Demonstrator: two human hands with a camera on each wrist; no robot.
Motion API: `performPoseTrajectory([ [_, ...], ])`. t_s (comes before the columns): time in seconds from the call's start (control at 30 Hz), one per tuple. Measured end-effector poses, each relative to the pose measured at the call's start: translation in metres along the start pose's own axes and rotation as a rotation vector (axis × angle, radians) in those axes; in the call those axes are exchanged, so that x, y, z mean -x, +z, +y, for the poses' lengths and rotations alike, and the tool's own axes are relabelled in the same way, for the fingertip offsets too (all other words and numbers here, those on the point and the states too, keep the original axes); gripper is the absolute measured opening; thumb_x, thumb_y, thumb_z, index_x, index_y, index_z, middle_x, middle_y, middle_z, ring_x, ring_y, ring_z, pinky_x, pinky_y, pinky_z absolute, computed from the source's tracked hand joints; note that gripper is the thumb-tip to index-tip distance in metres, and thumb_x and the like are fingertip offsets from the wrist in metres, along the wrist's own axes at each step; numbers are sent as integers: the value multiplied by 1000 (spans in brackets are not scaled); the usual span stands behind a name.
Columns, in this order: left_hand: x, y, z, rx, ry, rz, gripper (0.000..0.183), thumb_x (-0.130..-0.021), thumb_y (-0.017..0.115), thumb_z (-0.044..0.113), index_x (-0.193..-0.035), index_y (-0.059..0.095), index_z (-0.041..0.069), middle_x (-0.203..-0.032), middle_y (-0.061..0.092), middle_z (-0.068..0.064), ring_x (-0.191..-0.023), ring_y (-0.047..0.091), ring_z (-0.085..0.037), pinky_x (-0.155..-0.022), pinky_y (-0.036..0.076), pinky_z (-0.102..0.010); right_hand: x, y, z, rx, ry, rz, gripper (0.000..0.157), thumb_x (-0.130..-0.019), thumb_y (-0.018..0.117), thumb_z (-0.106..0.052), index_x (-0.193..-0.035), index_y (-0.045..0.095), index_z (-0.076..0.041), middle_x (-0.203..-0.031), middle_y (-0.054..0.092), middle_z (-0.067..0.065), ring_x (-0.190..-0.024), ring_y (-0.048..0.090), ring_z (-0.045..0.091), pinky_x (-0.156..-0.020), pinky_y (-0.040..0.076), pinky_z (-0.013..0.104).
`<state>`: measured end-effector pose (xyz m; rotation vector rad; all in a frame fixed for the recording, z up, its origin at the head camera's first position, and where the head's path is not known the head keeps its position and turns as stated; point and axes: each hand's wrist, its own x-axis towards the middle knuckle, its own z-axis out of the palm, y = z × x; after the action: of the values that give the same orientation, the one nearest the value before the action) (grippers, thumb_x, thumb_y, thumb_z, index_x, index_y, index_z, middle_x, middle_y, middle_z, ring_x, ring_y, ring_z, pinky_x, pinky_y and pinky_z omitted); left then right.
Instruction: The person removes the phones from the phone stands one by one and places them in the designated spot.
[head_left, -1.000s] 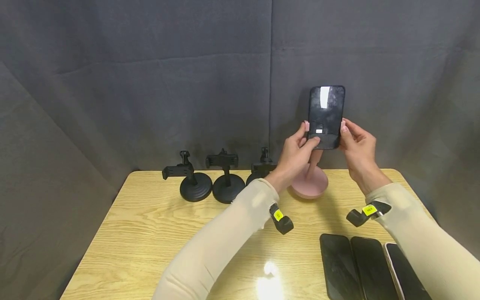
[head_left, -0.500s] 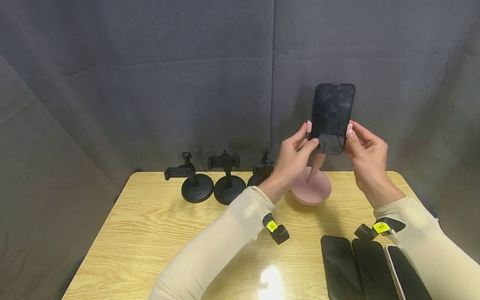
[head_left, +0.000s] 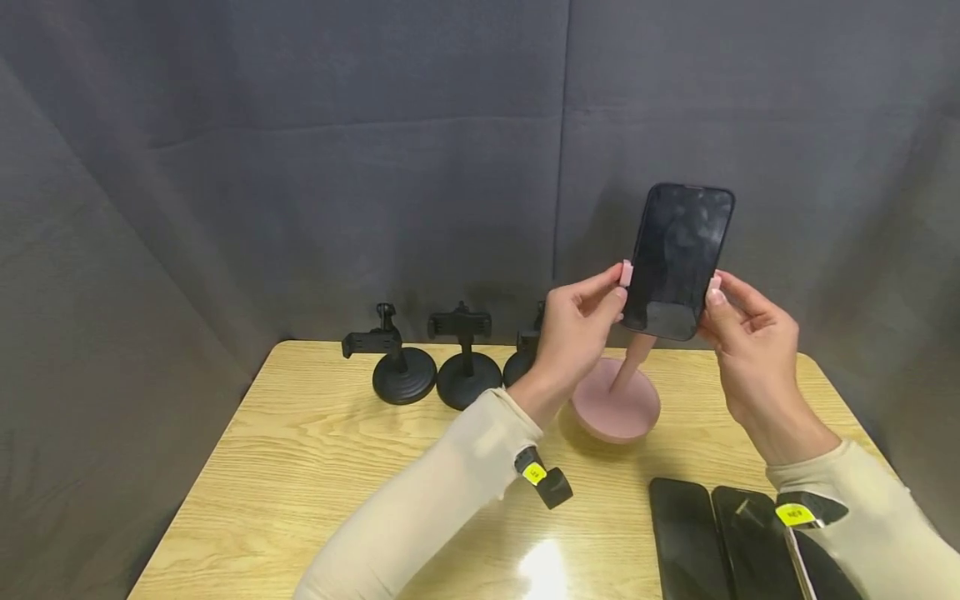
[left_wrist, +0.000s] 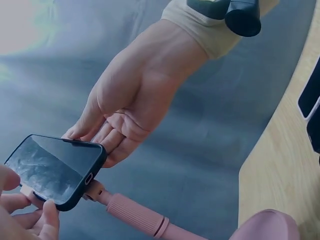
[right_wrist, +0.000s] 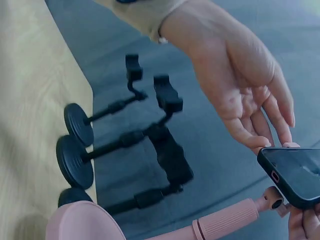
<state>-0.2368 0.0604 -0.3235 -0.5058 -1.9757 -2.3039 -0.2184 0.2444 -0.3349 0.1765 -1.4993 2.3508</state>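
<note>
A black smartphone (head_left: 681, 250) stands upright, leaning a little right, in the clamp of a pink phone stand (head_left: 615, 408). At the phone's left edge my left hand (head_left: 573, 333) pinches one pink clamp arm (head_left: 626, 273) between thumb and fingertips. On the opposite edge, my right hand (head_left: 761, 358) pinches the other clamp arm, its thumb in front. The stand's ridged pole (left_wrist: 135, 215) runs down behind the phone in the left wrist view. In the right wrist view, the phone (right_wrist: 300, 172) is partly cut off by the frame, and the left hand (right_wrist: 235, 75) reaches its edge.
Three black phone stands (head_left: 468, 379) line the table's back edge to the left, the nearest partly behind my left hand. Several dark phones (head_left: 690, 533) lie at the front right, partly under my right sleeve. A grey curtain (head_left: 375, 167) hangs behind the wooden table (head_left: 315, 483).
My left thumb has come off the phone's screen onto the clamp arm. Phone and both hands sit lower and further right in view, and the phone leans more to the right.
</note>
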Motion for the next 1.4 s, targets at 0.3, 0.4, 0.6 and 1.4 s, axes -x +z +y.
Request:
performPoseTrajectory([
  [0.3,14,-6,-1,-28,123,72,27,-94,70,3,-121,71,-2,-123,73,-15,-106,73,-20,-92,57,-21,22,2,-6,11,3,-49,25,-96,64,-1,-118,70,-9,-102,79,0,-84,76,8,-75,61,20],
  [0.4,18,-7,0,-13,138,93,25,-92,72,2,-116,72,-5,-117,74,-19,-103,74,-26,-90,59,-23,27,4,-7,18,3,-58,24,-97,62,1,-118,70,-9,-100,79,1,-84,77,8,-77,61,20],
  [0.6,24,-14,5,37,128,112,20,-89,75,0,-108,73,-8,-110,75,-23,-101,76,-25,-85,62,-28,36,9,-6,31,-7,-81,25,-98,59,3,-118,69,-8,-99,80,1,-83,77,8,-78,61,21],
  [1.4,51,-73,5,-5,94,36,26,-87,73,-8,-113,70,-11,-102,73,-26,-80,71,-1,-70,60,-21,63,38,12,244,-56,-237,40,-96,58,11,-117,70,-20,-95,79,-9,-87,74,1,-83,59,19],
])
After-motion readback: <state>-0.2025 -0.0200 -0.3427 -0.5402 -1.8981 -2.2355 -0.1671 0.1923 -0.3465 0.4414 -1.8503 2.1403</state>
